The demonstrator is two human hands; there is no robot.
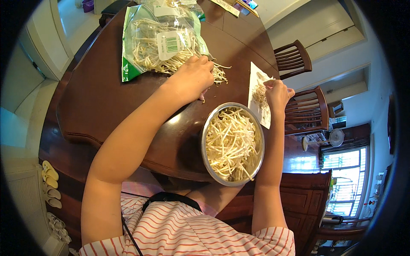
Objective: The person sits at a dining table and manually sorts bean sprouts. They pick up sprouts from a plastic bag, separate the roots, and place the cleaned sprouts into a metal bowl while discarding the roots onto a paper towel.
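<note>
My left hand (193, 78) rests at the mouth of a green and clear plastic bag (128, 48) of bean sprouts, its fingers curled over loose sprouts (219, 74) on the table. A small sprout tip shows just below its thumb; whether it is held is unclear. My right hand (277, 94) is over a white sheet of paper (253, 71), fingertips drawn together. Anything between them is too small to tell. Thin brownish trimmings (260, 96) lie on that paper. Between my forearms, a round metal bowl (205, 153) holds a heap of pale bean sprouts (231, 140) near the table's front edge.
The dark brown wooden table (96, 92) has a curved edge. Wooden chairs (307, 110) stand along its right side. Papers or cards (225, 7) lie at the far end. Slippers and shoes (50, 174) line the floor at left, and a wooden cabinet (301, 198) stands at right.
</note>
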